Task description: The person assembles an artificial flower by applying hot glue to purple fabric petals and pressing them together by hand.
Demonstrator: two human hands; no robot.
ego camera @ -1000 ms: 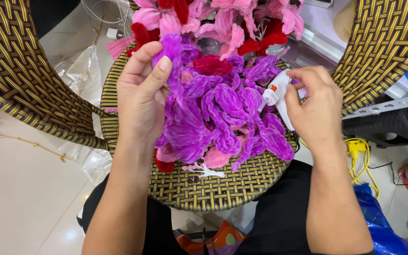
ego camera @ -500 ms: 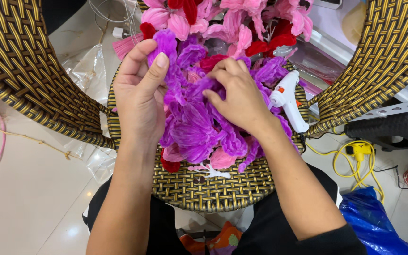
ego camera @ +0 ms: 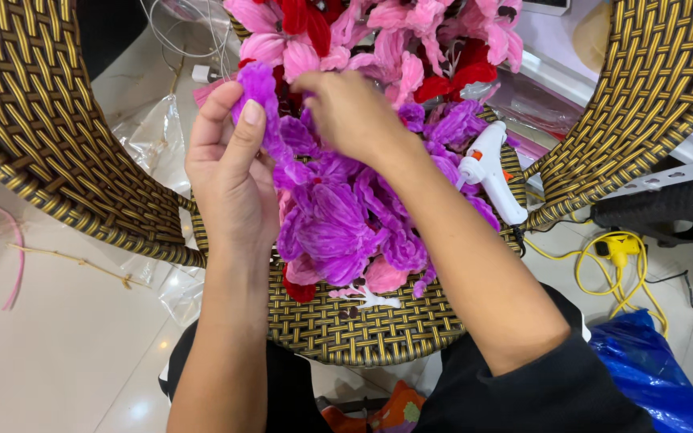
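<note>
Head view, purple petal: a fuzzy, chenille-like purple petal (ego camera: 260, 90) stands near the far-left edge of the woven stool top, its long axis running roughly upright, rounded tip pointing away from the person.
Head view, left hand: the left hand (ego camera: 230, 172) is clamped on the purple petal, thumb and forefinger pinching it from the left side, palm turned towards the flowers.
Head view, right hand: the right hand (ego camera: 350, 112) reaches across the pile with fingers curled together onto the fuzzy stuff just beside the petal; what exactly it grips I cannot tell.
Head view, flower pile: purple flowers (ego camera: 338, 228) of looped, plush wire lie in the middle; pink flowers (ego camera: 411, 40) and red ones sit at the far edge.
Head view, stool top: a round woven stool top (ego camera: 362, 329), gold and dark strands, carries everything.
Head view, glue gun: a white glue gun (ego camera: 491, 168) lies at the right edge, nozzle towards the far side.
</note>
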